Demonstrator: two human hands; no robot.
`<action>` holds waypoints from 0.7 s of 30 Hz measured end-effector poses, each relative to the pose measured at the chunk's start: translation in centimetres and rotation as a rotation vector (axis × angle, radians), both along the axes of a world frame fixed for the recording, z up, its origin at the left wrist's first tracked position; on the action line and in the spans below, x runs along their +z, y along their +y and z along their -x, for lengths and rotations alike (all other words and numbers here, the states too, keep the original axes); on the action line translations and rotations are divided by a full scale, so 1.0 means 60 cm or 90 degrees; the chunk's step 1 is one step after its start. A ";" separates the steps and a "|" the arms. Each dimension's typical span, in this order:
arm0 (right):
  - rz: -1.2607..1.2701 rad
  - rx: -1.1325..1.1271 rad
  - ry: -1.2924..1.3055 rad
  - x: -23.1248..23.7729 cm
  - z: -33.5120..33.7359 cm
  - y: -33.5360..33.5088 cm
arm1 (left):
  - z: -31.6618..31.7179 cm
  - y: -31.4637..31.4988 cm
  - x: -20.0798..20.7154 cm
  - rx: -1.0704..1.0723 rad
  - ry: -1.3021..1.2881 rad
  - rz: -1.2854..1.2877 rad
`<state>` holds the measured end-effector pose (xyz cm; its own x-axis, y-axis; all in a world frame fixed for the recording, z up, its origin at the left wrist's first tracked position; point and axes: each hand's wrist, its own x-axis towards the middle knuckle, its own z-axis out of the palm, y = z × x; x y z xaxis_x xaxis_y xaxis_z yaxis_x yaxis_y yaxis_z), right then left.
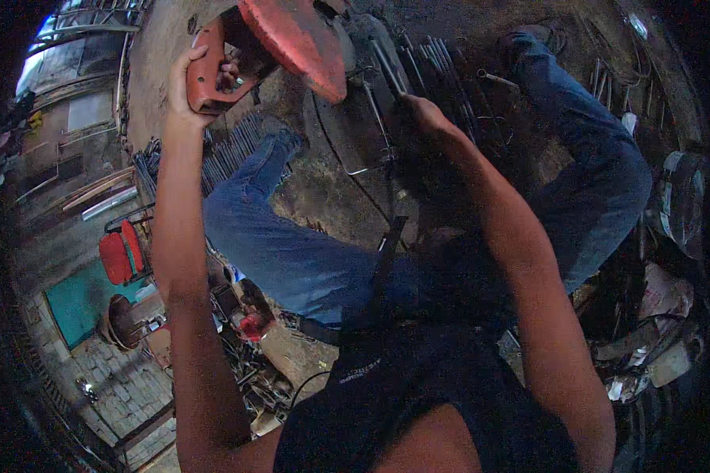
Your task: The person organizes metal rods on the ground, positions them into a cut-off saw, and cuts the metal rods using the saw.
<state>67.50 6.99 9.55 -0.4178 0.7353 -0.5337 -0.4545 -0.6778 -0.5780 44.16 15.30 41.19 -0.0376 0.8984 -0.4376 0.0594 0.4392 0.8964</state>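
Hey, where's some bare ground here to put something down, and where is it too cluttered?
Bare dirt lies between the knees, below the red chop saw. The left hand grips its handle; the right hand holds down metal rods. Scrap crowds the left side, debris the right.

dirt workshop floor with metal stock and scrap

the bare earth floor carries a bundle of thin metal rods beside a flat dark metal plate, with a second spread of rods lying further left. a heap of mixed scrap and tools sits near a small red tool. crumpled rags and debris lie at the right. a paved brick patch holds a red chair.
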 end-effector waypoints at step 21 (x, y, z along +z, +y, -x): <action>-0.211 0.052 -0.478 0.025 0.068 0.012 | -0.008 -0.018 0.009 0.056 0.006 0.022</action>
